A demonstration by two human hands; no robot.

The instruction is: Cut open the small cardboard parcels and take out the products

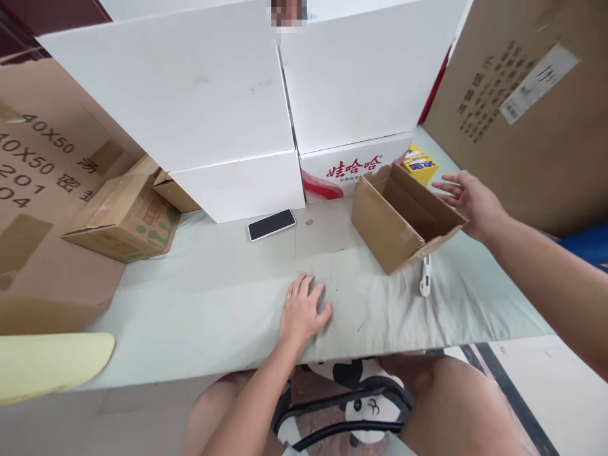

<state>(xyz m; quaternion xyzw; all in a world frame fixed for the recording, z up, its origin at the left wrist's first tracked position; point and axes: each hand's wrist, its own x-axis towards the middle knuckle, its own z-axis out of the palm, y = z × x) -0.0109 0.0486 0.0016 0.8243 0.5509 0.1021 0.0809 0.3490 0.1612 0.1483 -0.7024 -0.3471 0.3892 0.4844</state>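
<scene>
My left hand [304, 308] lies on the pale green cloth with its fingers spread and nothing in it. To its upper right is an open-topped brown cardboard box [380, 221], tilted, its inside in shadow. My right hand [470, 199] is at the box's right side, fingers stretched out and apart; whether it touches the box I cannot tell. Partly under the box's near corner sits a white slim object [425, 278], perhaps a utility knife. Behind the box shows a yellow carton [420, 163]. Farther back from my left hand lies a phone [272, 225], with a small brown piece [309, 221] beside it.
White boxes [228, 95] are stacked along the back, above a red-printed white carton [332, 174]. Large cardboard boxes stand at the left [28, 253] and right [522, 145]. A smaller carton [137, 215] sits at the left, and something yellow [52, 364] covers the near left corner.
</scene>
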